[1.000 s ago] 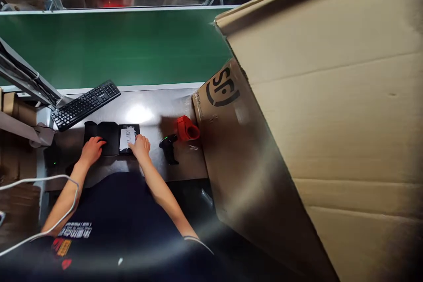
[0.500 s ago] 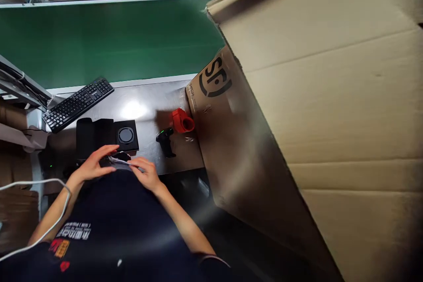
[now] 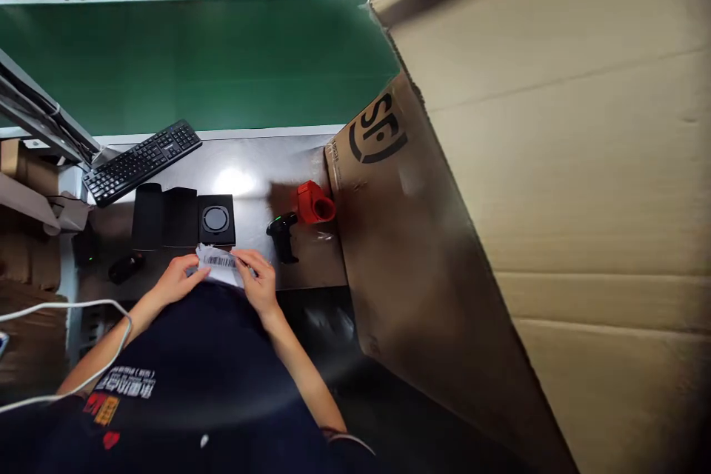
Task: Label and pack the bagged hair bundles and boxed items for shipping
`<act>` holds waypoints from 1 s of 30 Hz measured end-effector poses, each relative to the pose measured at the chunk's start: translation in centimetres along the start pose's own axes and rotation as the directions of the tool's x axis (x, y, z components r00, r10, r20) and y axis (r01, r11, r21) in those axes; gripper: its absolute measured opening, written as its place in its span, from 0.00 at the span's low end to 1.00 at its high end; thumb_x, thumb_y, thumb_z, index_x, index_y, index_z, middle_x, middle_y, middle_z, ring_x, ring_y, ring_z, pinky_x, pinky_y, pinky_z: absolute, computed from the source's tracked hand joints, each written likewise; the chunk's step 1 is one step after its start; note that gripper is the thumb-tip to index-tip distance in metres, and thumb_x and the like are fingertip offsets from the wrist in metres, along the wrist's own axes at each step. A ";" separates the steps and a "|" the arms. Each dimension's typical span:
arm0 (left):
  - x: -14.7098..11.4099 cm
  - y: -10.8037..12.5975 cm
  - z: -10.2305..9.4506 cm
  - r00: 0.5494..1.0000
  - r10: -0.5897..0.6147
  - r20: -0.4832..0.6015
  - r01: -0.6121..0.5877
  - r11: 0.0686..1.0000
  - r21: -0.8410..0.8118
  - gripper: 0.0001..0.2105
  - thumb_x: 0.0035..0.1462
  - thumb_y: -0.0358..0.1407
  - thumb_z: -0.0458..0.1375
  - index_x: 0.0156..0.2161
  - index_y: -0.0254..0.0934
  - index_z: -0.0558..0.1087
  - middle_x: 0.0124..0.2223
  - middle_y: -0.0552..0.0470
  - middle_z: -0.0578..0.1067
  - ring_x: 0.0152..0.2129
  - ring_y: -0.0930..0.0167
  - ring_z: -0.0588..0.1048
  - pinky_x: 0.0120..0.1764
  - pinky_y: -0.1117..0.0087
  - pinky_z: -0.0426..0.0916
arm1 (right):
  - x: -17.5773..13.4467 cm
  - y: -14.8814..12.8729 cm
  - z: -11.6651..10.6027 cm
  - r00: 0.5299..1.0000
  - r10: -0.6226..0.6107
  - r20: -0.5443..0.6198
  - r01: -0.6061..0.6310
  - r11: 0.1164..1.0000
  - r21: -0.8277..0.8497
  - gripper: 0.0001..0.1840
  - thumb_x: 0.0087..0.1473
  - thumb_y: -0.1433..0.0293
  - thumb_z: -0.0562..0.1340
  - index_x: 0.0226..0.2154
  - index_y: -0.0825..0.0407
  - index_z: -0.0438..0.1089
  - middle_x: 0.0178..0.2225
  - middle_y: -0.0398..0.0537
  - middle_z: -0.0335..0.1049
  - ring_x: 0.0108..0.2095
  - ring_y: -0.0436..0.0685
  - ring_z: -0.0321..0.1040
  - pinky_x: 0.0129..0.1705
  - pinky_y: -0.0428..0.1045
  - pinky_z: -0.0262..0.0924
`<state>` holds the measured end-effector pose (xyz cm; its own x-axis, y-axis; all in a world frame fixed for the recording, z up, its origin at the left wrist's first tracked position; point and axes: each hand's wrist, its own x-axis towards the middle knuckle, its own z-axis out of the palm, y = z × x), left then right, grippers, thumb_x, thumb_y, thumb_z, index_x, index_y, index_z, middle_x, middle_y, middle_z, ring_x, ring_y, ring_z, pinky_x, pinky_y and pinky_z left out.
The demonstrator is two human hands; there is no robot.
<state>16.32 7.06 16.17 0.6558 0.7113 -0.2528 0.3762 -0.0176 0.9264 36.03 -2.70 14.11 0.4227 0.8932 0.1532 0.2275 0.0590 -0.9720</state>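
Note:
A white barcode label or bag, its edge torn, is stretched between my hands close to my body; I cannot tell whether it is paper or plastic. My left hand pinches its left edge. The right edge is gripped by my right hand. Just beyond them on the metal table lies an opened black box, its flaps folded out to the left. In its right part rests a round grey disc-shaped device.
A black barcode scanner and a red tape dispenser lie right of the box. A black keyboard sits at back left. Big cardboard boxes fill the right. A green conveyor belt runs behind. A white cable crosses at left.
The white piece has been turned from edge-on to flat, so its barcode now shows. My left hand has closed on its left edge. The view has shifted slightly.

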 end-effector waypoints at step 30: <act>2.6 -10.9 -3.2 0.759 -0.217 -0.614 -0.129 0.874 -0.468 0.20 0.48 0.51 0.73 0.35 0.35 0.78 0.31 0.53 0.78 0.28 0.72 0.72 0.32 0.74 0.66 | 15.8 10.2 2.5 0.799 0.209 0.564 0.168 0.822 -0.544 0.52 0.40 0.63 0.76 0.65 0.60 0.63 0.72 0.69 0.47 0.72 0.72 0.49 0.73 0.61 0.50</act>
<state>11.82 11.36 6.29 0.0143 0.9751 -0.2214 -0.0617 0.2218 0.9731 42.80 13.11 6.17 -0.1095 0.9772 -0.1817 0.7350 -0.0434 -0.6766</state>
